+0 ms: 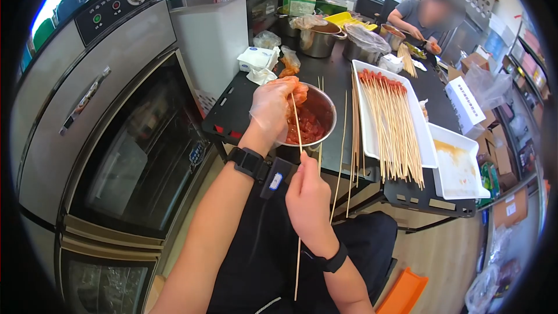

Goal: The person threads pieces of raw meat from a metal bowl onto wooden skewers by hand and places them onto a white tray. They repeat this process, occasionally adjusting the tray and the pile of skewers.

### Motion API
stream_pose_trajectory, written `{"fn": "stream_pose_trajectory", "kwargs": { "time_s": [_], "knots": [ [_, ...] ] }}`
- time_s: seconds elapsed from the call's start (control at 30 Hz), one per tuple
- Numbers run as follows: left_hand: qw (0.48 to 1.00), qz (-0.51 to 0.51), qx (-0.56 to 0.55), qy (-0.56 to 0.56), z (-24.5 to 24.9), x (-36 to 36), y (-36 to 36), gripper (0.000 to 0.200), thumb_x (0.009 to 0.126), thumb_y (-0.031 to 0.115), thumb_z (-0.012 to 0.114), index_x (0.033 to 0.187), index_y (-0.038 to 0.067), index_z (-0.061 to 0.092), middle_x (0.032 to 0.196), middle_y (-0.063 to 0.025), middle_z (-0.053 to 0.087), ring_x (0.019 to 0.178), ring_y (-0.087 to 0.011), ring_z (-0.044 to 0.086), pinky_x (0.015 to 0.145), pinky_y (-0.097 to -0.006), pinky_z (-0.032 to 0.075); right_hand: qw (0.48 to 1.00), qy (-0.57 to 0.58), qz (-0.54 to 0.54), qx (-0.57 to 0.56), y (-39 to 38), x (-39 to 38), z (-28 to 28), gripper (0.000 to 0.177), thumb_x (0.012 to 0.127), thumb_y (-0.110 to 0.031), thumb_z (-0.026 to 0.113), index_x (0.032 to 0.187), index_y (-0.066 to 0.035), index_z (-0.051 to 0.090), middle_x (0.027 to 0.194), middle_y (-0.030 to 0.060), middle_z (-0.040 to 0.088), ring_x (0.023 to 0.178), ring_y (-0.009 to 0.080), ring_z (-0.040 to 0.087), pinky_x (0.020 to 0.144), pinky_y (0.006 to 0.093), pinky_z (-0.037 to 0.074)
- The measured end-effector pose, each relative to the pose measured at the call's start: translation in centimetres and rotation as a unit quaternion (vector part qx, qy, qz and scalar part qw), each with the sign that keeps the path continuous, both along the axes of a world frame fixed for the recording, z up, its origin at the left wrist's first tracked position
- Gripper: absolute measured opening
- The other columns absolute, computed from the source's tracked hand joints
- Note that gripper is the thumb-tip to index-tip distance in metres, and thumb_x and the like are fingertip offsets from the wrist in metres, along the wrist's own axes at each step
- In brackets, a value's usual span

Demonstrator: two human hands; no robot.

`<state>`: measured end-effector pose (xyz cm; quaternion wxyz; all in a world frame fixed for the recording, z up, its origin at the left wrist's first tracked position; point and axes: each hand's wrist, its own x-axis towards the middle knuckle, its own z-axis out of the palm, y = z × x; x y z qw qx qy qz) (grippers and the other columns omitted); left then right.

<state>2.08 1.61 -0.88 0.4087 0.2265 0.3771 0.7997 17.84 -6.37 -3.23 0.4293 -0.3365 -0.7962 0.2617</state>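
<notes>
My left hand [278, 104], in a clear plastic glove smeared orange-red, is above the rim of a steel bowl [331, 117]. Its fingers are closed around a piece of red meat, mostly hidden by the glove, at the upper end of a bamboo skewer [297, 125]. Lower down, my right hand [308, 195], bare, grips that skewer between thumb and fingers; its long end hangs toward my lap. Chunks of red marinated meat [306, 127] lie in the bowl. To the right, a white tray [363, 128] bears many skewers [392, 122] tipped with red meat.
Loose bamboo skewers [342, 157] lie across the table edge beside the bowl. A second white tray [459, 183] holds some brownish liquid. Steel pots [318, 43] and a tissue box [257, 59] stand farther back. Across the table sits another person [421, 20], handling food. An oven [133, 151] is on the left.
</notes>
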Motion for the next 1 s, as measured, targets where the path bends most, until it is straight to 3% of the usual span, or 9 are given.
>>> {"fn": "stream_pose_trajectory", "kwargs": {
  "time_s": [0.07, 0.17, 0.27, 0.6, 0.7, 0.77, 0.9, 1.0],
  "knots": [
    [0.998, 0.054, 0.011, 0.007, -0.1, 0.0, 0.2, 0.016, 0.087, 0.005, 0.052, 0.098, -0.007, 0.054, 0.088, -0.0148, 0.061, 0.076, -0.0189, 0.062, 0.07, -0.0273, 0.053, 1.0, -0.018, -0.005, 0.02, -0.4, -0.7, 0.2, 0.032, 0.081, -0.001, 0.05, 0.112, 0.005, 0.047, 0.068, 0.0203, 0.057, 0.058, 0.0348, 0.058, 0.05, 0.0421, 0.047],
    [0.995, 0.096, 0.024, 0.013, -0.4, 0.0, 0.4, 0.016, 0.086, 0.002, 0.054, 0.098, -0.007, 0.054, 0.086, -0.0149, 0.061, 0.072, -0.0192, 0.062, 0.067, -0.028, 0.054, 0.998, -0.062, -0.021, 0.018, -1.0, -1.7, 0.8, 0.023, 0.083, 0.0, 0.048, 0.106, 0.004, 0.048, 0.067, 0.0212, 0.057, 0.059, 0.0358, 0.059, 0.049, 0.0433, 0.044],
    [0.992, 0.121, 0.03, 0.027, -0.6, -0.2, 0.5, 0.014, 0.081, 0.0, 0.053, 0.093, -0.006, 0.057, 0.079, -0.011, 0.061, 0.067, -0.0165, 0.061, 0.061, -0.025, 0.05, 0.996, -0.074, -0.027, 0.029, -1.3, -2.3, 1.2, 0.024, 0.082, 0.0, 0.049, 0.105, 0.005, 0.048, 0.064, 0.0213, 0.057, 0.057, 0.0359, 0.058, 0.049, 0.0442, 0.044],
    [0.978, 0.173, 0.026, 0.113, -0.3, 0.2, 0.5, 0.01, 0.083, 0.004, 0.057, 0.088, -0.005, 0.059, 0.076, -0.0095, 0.062, 0.067, -0.0139, 0.06, 0.06, -0.0233, 0.049, 0.991, -0.112, -0.028, 0.063, -1.2, -2.3, 1.4, 0.025, 0.079, 0.001, 0.05, 0.104, 0.007, 0.047, 0.062, 0.0213, 0.057, 0.055, 0.0365, 0.058, 0.048, 0.0444, 0.046],
    [0.975, 0.19, 0.031, 0.111, -0.2, 0.5, 0.7, 0.011, 0.083, 0.005, 0.058, 0.088, -0.005, 0.059, 0.074, -0.0088, 0.062, 0.065, -0.013, 0.06, 0.06, -0.0224, 0.048, 0.992, -0.108, -0.029, 0.059, -1.0, -2.0, 1.4, 0.021, 0.081, 0.0, 0.048, 0.102, 0.005, 0.048, 0.063, 0.0216, 0.056, 0.056, 0.0368, 0.058, 0.049, 0.0454, 0.045],
    [0.97, 0.213, 0.004, 0.12, -0.1, 0.7, 0.6, 0.012, 0.083, 0.006, 0.058, 0.089, -0.005, 0.059, 0.074, -0.0089, 0.062, 0.064, -0.0131, 0.06, 0.06, -0.0228, 0.048, 0.997, -0.071, -0.001, -0.026, -0.6, -1.8, 1.8, 0.015, 0.084, -0.002, 0.047, 0.099, 0.001, 0.048, 0.063, 0.0219, 0.056, 0.057, 0.037, 0.058, 0.05, 0.0445, 0.043],
    [0.967, 0.21, -0.02, 0.143, 0.1, 0.9, 0.2, 0.013, 0.083, 0.007, 0.059, 0.089, -0.005, 0.059, 0.074, -0.0097, 0.062, 0.063, -0.0138, 0.06, 0.06, -0.0234, 0.048, 0.997, 0.015, 0.029, -0.076, 0.0, -1.0, 2.9, 0.011, 0.084, -0.004, 0.047, 0.094, 0.001, 0.047, 0.059, 0.0237, 0.054, 0.057, 0.0398, 0.056, 0.049, 0.0472, 0.042],
    [0.965, 0.215, -0.014, 0.149, 0.0, 0.9, 0.3, 0.014, 0.082, 0.007, 0.059, 0.089, -0.005, 0.059, 0.073, -0.0109, 0.063, 0.062, -0.0147, 0.06, 0.059, -0.0238, 0.048, 0.999, 0.021, 0.011, -0.047, 0.1, -0.9, 2.9, 0.009, 0.084, -0.004, 0.048, 0.091, 0.0, 0.048, 0.059, 0.0223, 0.054, 0.056, 0.0387, 0.056, 0.049, 0.047, 0.042]
  ]
}}
